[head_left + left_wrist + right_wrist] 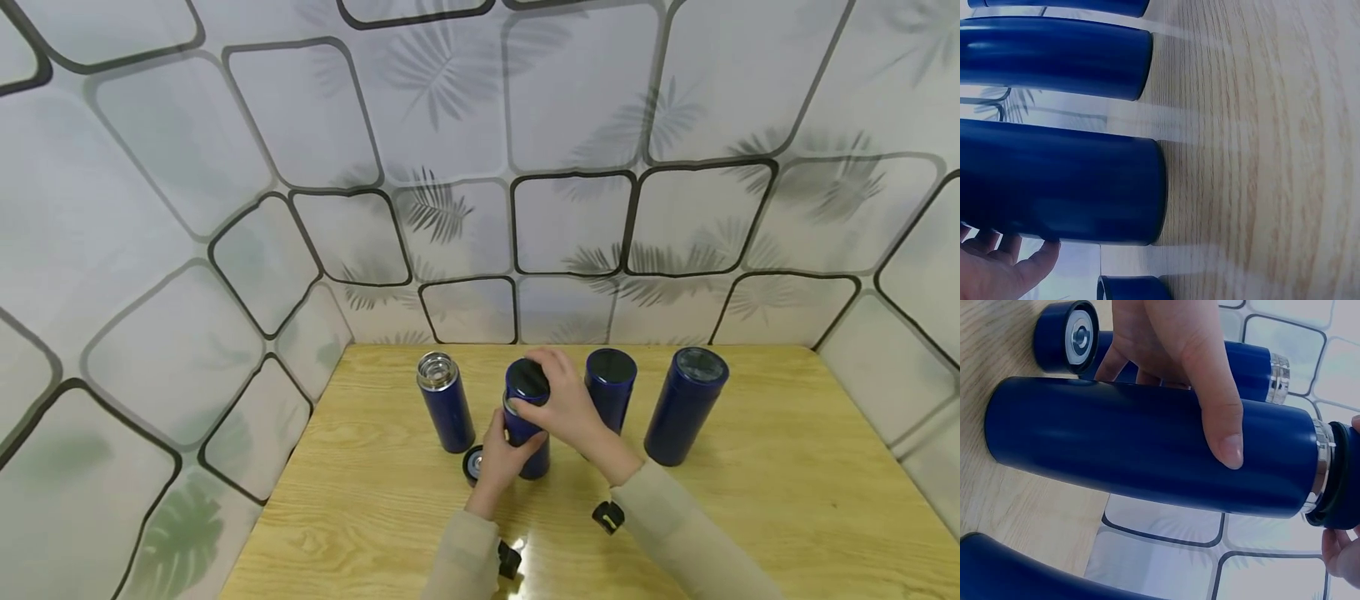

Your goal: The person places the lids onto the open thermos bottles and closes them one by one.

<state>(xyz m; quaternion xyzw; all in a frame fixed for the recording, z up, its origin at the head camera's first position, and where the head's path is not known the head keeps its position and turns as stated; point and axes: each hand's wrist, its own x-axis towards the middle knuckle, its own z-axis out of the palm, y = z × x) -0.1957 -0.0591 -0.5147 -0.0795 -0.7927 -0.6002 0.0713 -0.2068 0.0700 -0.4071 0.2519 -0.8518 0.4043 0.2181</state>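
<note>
Fingers and thumb of my left hand (501,462) grip the body of an upright dark blue thermos (1147,444). My right hand (572,408) holds that thermos's lid (527,379) from above, at the mouth. In the right wrist view the lid (1344,475) sits right at the steel neck (1321,465), part of which shows below it; whether its threads engage cannot be told. The left wrist view has the same thermos (1060,184) with the left hand (1007,269) against its side.
Left of the hands stands a lidless thermos (450,417) with a bare steel mouth. A loose lid (472,465) lies on the wooden table (360,500) beside the left hand. Two capped thermoses (611,387) stand on the right, the farther one (686,408) tilted in view. A patterned wall is behind.
</note>
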